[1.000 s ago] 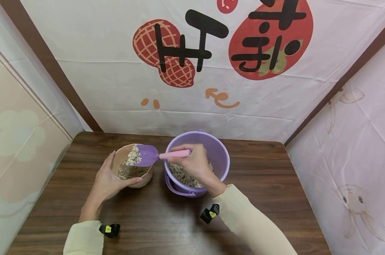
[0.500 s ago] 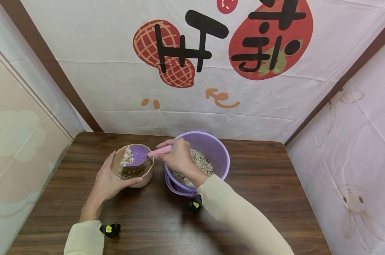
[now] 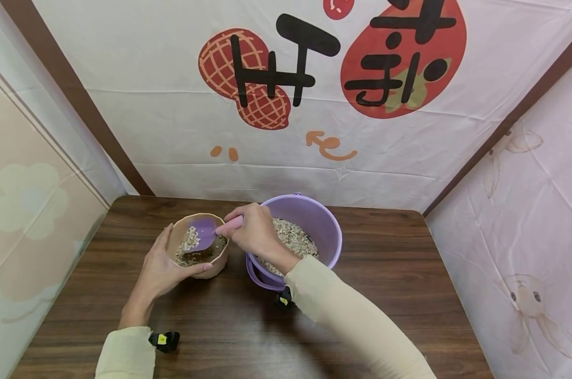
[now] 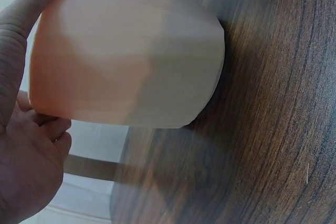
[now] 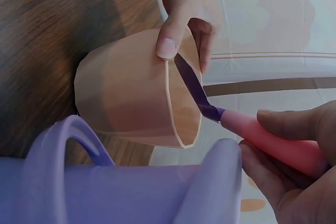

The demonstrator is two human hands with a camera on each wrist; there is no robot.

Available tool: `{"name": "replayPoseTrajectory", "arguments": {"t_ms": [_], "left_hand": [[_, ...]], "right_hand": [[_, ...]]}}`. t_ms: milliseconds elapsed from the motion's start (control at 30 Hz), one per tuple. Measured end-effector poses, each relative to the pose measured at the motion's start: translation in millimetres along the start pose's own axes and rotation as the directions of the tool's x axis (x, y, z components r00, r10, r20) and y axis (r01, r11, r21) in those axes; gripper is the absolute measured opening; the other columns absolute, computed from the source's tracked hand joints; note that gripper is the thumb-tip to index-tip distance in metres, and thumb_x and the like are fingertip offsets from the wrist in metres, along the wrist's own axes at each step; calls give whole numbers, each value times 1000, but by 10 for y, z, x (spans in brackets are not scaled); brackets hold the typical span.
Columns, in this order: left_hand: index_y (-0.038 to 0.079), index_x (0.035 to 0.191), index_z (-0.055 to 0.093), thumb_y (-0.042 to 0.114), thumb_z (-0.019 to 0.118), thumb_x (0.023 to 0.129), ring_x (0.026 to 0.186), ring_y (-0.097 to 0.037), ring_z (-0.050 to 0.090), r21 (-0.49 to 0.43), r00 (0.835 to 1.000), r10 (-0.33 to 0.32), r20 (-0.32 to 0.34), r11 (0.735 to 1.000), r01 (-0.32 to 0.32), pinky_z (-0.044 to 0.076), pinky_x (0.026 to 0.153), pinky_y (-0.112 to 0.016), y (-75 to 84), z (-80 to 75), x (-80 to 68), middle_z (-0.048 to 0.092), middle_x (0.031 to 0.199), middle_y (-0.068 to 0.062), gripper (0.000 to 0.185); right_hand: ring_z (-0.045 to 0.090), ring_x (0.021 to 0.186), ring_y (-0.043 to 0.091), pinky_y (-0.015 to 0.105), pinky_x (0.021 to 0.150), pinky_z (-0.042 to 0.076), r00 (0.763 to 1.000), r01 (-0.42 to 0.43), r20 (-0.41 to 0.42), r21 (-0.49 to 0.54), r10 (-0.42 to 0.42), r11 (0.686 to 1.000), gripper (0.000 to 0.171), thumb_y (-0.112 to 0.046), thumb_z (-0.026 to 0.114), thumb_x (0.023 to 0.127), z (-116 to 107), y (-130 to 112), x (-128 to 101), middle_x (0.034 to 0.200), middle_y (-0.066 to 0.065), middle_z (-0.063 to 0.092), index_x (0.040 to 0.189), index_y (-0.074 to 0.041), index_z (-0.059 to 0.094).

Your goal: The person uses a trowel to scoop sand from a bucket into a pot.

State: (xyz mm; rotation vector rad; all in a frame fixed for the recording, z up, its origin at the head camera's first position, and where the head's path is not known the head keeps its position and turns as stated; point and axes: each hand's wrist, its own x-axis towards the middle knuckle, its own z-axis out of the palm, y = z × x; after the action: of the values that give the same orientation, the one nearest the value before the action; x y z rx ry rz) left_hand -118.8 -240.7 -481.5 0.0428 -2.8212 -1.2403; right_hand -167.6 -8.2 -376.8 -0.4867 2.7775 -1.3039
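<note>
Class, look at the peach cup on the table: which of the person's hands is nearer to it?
Left. The left hand wraps around the peach cup, touching its wall. The right hand holds the scoop beside it, over the purple bucket.

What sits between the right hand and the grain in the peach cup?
The scoop: the right hand grips its pink handle, and the purple blade reaches over the peach cup's rim into the grain. The head view shows this best.

Peach cup (image 3: 198, 247): upright on table, part-filled with oat-like grain, gripped around its wall by left hand (image 3: 165, 271). Purple scoop (image 3: 201, 234), pink handle pinched by right hand (image 3: 253, 234), blade tilted inside cup, apparently shedding grain.
</note>
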Motion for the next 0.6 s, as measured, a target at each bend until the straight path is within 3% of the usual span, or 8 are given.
{"name": "replayPoseTrajectory", "arguments": {"t_ms": [167,300,600], "left_hand": [[1,162,8,52,95,63,139,-57,30,-2,1000,-6,7,1000,6,33,102,-75,6,-3,0,20,161,-32,142],[1,162,8,52,95,63,138,-57,31,-2,1000,-9,10,1000,9,34,101,-75,6,-2,-1,21,161,-32,141],[2,163,7,53,95,63,140,-57,29,1,1000,-9,10,1000,9,33,102,-75,-3,-4,2,20,162,-32,142]], "right_hand": [[70,85,3,15,72,51,996,73,49,-90,-69,993,15,-15,83,85,-11,-25,1,81,-13,76,100,-13,82],[72,89,6,14,74,51,987,155,70,-188,-144,970,14,-15,81,87,-25,-47,-2,88,-12,77,101,-13,81],[72,92,7,14,76,52,975,218,85,-226,-204,949,13,-15,80,89,-85,-76,-25,94,-9,77,102,-13,81]]}}
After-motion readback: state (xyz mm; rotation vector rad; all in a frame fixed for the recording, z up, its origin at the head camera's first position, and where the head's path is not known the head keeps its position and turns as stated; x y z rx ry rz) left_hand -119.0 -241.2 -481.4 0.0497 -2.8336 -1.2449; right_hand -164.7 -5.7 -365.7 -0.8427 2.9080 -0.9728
